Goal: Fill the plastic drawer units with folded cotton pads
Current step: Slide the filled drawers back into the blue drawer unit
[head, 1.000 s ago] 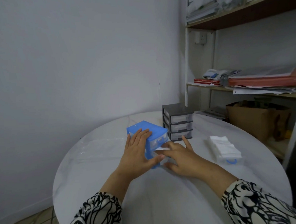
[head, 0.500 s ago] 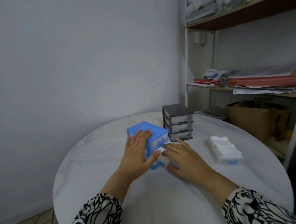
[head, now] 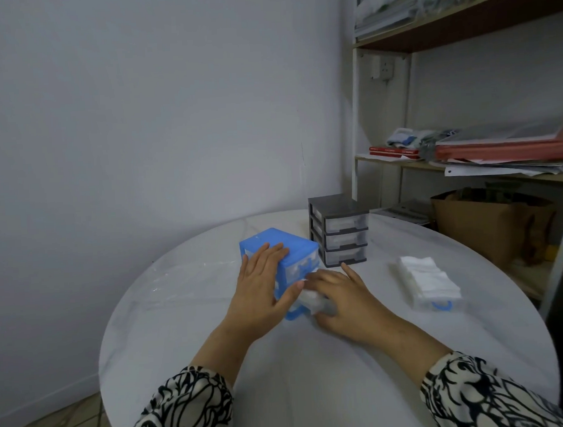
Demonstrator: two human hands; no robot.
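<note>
White table (head: 315, 391) holds two flat hands: left hand (head: 261, 292) rests straight-fingered on the blue unit (head: 277, 243), right hand (head: 340, 298) presses pads (head: 310, 298) at its front. One grey unit (head: 339, 230) stands behind, one pad stack (head: 427, 279) right.

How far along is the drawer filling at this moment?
Done: the blue drawer unit shows white pads behind its upper drawer front. In hand: the left hand steadies that unit while the right hand presses pads into its pulled-out lower drawer. Left: a separate drawer of pads lies out on the table, and the grey drawer unit looks mostly empty, though its contents are unclear.
</note>
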